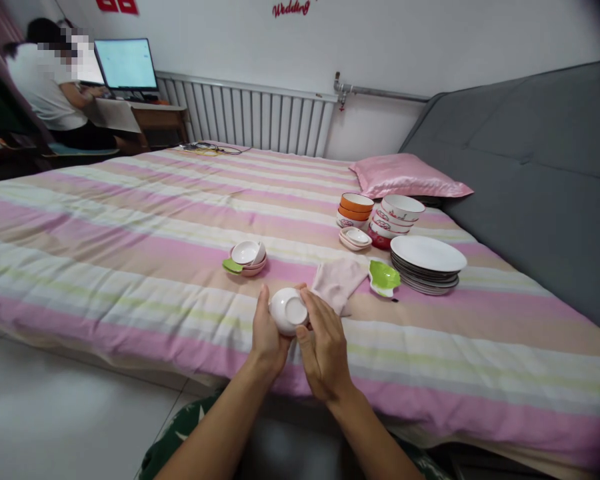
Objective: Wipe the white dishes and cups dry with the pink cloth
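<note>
A small white bowl [282, 312] is held between both hands, its foot facing the wearer: the left hand [270, 343] cups its nine o'clock side, the right hand [327, 343] closes its grip at three. The bed's near edge [195, 365] runs below, at six. Pink cloth [334, 283] lies at two, nested dishes [249, 254] at eleven; striped sheet [130, 253] stretches toward ten.

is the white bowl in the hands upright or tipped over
Tipped: the white bowl has its round foot turned into view, while its opening faces away.
</note>
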Action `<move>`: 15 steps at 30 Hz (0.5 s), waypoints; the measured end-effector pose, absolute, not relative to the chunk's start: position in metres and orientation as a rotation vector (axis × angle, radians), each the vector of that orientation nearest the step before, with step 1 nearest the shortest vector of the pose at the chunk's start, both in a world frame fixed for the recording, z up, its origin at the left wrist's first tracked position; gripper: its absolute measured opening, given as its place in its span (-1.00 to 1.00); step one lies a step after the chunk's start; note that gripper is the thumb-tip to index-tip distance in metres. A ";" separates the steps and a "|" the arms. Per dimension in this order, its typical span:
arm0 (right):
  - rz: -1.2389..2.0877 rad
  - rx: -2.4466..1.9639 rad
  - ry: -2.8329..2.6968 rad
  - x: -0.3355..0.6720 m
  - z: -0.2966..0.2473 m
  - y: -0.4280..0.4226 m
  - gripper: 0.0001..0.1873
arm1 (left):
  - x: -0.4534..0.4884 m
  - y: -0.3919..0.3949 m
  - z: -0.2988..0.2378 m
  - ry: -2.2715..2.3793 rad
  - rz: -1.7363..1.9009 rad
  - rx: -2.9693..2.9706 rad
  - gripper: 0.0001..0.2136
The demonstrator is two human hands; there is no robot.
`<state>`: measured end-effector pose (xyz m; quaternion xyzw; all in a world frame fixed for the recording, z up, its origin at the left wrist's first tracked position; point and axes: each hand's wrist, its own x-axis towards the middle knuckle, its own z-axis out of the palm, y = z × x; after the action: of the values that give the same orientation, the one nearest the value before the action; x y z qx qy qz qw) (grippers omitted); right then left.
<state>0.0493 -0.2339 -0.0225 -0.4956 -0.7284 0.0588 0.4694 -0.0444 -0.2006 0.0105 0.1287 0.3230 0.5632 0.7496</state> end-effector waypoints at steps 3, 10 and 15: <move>0.121 -1.215 -1.791 0.049 -0.023 -0.233 -0.49 | -0.047 -0.199 0.010 0.693 1.204 0.270 -0.42; 0.070 -1.232 -1.796 0.048 -0.027 -0.232 -0.48 | -0.050 -0.196 0.011 0.679 1.178 0.238 -0.43; 0.031 -1.238 -1.790 0.049 -0.029 -0.231 -0.48 | -0.048 -0.196 0.011 0.704 1.186 0.213 -0.48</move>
<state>0.0495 -0.2309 -0.0288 -0.5037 -0.7286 0.0126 0.4640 -0.0480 -0.1965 0.0115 0.0982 0.3241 0.5460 0.7663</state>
